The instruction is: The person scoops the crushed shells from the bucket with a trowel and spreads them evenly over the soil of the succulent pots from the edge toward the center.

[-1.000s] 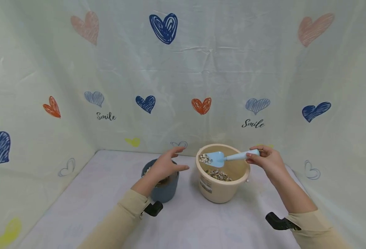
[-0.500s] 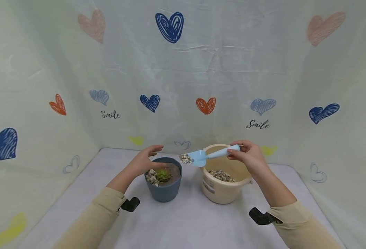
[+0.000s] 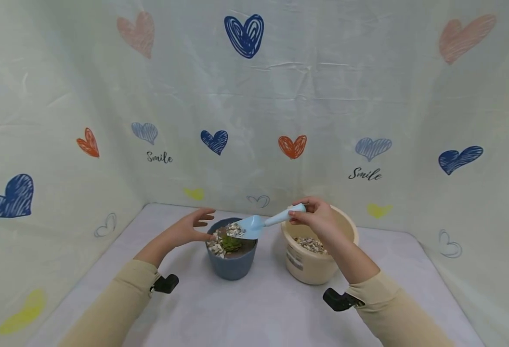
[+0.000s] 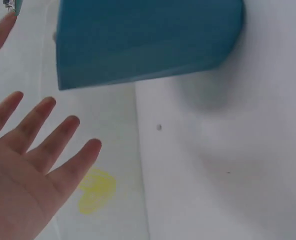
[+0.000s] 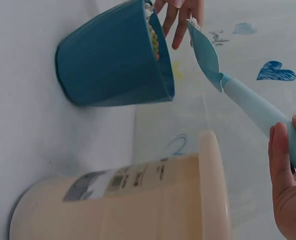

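Observation:
My right hand [image 3: 317, 219] grips the handle of a light blue trowel [image 3: 252, 226] between thumb and fingers. Pale pebbles [image 3: 235, 230] lie on the trowel's blade, which hangs over the blue-grey flower pot [image 3: 232, 267]. Inside the pot a green succulent [image 3: 230, 243] grows in brown soil, with white stones [image 3: 215, 248] along its left side. At the pot's left rim is my left hand [image 3: 187, 230], its fingers spread and holding nothing. In the left wrist view these fingers [image 4: 63, 150] look straight, beside the pot [image 4: 148, 40].
A beige bucket [image 3: 308, 270] with pebbles [image 3: 310, 245] in its bottom stands right of the pot, under my right forearm. Both stand on a white-covered table [image 3: 254, 313]. Behind hangs a pale curtain [image 3: 254, 106] printed with hearts.
My right hand has carried the loaded trowel leftward from over the bucket to over the pot. My left hand has drawn back to the left, uncovering the succulent.

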{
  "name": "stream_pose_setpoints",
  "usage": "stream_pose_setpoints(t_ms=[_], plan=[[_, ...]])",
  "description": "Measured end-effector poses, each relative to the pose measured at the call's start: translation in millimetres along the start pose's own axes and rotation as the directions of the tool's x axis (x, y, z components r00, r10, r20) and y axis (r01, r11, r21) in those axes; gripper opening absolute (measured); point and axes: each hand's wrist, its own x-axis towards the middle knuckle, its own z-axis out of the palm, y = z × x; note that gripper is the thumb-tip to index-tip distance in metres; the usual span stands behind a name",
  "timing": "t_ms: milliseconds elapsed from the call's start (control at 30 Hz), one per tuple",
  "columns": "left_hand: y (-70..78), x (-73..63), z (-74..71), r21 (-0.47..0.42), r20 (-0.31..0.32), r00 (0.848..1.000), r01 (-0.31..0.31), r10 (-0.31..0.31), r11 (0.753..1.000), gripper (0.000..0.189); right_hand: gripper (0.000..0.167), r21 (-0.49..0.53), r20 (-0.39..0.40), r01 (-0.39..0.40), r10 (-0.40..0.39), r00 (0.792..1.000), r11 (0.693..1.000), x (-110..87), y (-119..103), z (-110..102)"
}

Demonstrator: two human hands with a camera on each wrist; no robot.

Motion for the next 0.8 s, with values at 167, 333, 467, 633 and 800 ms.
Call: stream_pose_setpoints(t_ms=[167, 333, 467, 633, 800], plan=[[-13.6, -1.8, 2.7, -0.077, 0.120, 0.993, 0.014, -0.004, 0.997, 0.095, 0.030, -0.018, 0.012, -0.013, 0.013, 1.000, 1.000, 5.6, 2, 18], [-25.2, 1.9, 8.7, -0.146, 0.205, 0.979, 0.020, 0.011, 0.989, 0.105, 0.029, -0.042, 0.013, -0.004, 0.005, 1.000, 0.999, 10.6, 1, 34], [-32.1, 6.5, 11.5, -0.179, 0.227, 0.973, -0.001, 0.042, 0.984, 0.109, 0.029, -0.065, 0.016, 0.002, -0.001, 1.000, 0.998, 14.8, -2, 43], [-41.2, 12.8, 13.3, -0.202, 0.228, 0.971, -0.022, 0.068, 0.979, 0.115, 0.030, -0.080, 0.019, 0.016, -0.014, 1.000, 0.997, 18.3, -5, 50], [-51.1, 18.9, 17.8, -0.270, 0.244, 0.964, -0.037, 0.105, 0.962, 0.120, 0.028, -0.104, 0.012, 0.015, -0.014, 1.000, 0.994, 19.9, -8, 56]])
